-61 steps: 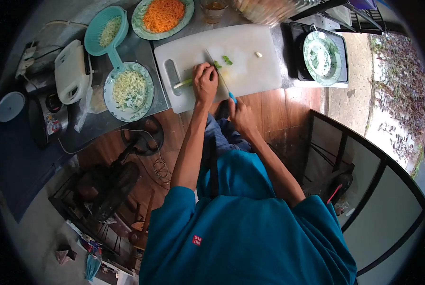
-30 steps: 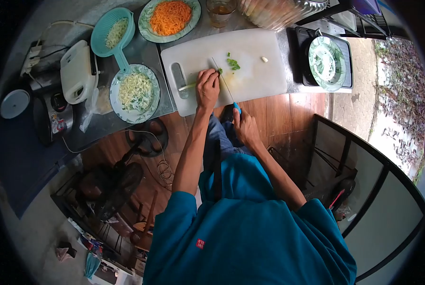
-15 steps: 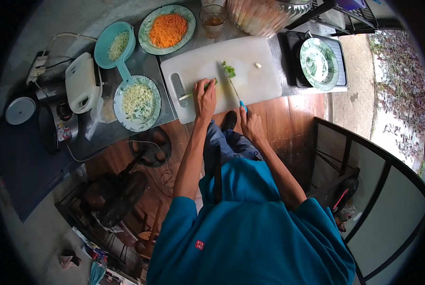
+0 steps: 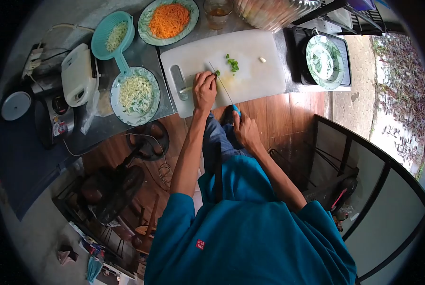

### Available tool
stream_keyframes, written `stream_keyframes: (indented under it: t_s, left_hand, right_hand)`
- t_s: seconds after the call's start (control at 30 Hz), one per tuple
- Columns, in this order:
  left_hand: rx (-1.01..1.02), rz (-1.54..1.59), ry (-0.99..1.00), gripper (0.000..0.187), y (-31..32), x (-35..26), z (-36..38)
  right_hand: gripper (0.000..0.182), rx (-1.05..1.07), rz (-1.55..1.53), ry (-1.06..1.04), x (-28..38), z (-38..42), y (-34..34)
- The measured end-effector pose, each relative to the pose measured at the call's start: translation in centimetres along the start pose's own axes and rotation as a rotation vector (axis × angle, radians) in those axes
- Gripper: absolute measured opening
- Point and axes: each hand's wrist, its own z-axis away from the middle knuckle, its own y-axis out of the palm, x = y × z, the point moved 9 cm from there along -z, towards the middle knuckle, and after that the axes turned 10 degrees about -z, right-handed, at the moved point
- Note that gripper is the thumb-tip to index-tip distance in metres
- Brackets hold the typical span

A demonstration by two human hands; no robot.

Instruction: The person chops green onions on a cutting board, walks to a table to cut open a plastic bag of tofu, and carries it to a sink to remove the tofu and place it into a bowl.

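My left hand (image 4: pixel 205 91) is closed on a green vegetable stalk (image 4: pixel 217 73) on the white cutting board (image 4: pixel 260 47); the stalk's pale end shows at the left of the hand. My right hand (image 4: pixel 246 127) holds the blue handle of a knife (image 4: pixel 225 88). Its thin blade lies over the board, its upper part close beside the stalk's green end. Cut green pieces (image 4: pixel 232 63) rest right of the blade. A small pale clove (image 4: pixel 262 60) sits farther right on the board.
Left of the board are a plate of pale shreds (image 4: pixel 135 95) and a turquoise strainer (image 4: pixel 97 43). Behind stand a plate of orange shreds (image 4: pixel 168 21), a glass (image 4: pixel 217 14) and a ribbed clear container (image 4: pixel 269 14). A green-patterned bowl (image 4: pixel 325 61) is on a black tray at right.
The knife and my right hand have moved left, bringing the blade near the stalk. More cut green pieces lie on the board. The whole view has shifted slightly.
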Motion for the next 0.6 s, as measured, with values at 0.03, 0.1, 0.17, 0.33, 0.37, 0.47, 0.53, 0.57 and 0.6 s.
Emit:
stream_keyframes:
  t_s: [0.03,0.1,0.17,0.33,0.37,0.47,0.53,0.57,0.6]
  left_hand:
    - [0.018,0.002,-0.022,0.013,0.2,0.1,0.0]
    - [0.018,0.006,-0.030,0.013,0.1,0.1,0.0]
    - [0.011,0.015,-0.029,0.013,0.0,0.0,-0.1]
    - [0.008,0.013,-0.027,0.013,0.3,0.2,0.3]
    - [0.005,0.012,-0.027,0.013,0.2,0.2,0.1]
    - [0.007,0.041,-0.040,0.012,0.3,0.3,0.2]
    - [0.002,0.033,-0.015,0.011,-0.4,-0.4,-0.3]
    - [0.017,-0.031,-0.006,0.012,-0.8,-0.7,-0.1]
    - [0.026,-0.094,0.012,0.013,-1.0,-0.9,-0.3]
  right_hand:
    - [0.040,0.009,0.001,0.005,0.2,0.2,0.3]
    - [0.040,-0.057,-0.031,-0.005,0.8,0.4,0.2]
    - [0.040,-0.050,-0.046,-0.003,0.4,0.3,0.6]
    - [0.040,-0.092,0.055,-0.041,0.8,-0.8,0.6]
    - [0.041,-0.070,0.039,-0.029,0.4,-0.7,0.7]
    - [0.042,-0.018,-0.023,0.036,-1.2,-0.6,0.5]
    - [0.042,0.000,-0.014,0.093,-1.7,-0.6,0.2]
    - [0.042,0.004,-0.016,0.098,-1.8,-0.6,0.2]
    - [0.042,-0.048,-0.051,0.070,-1.2,-1.4,-0.4]
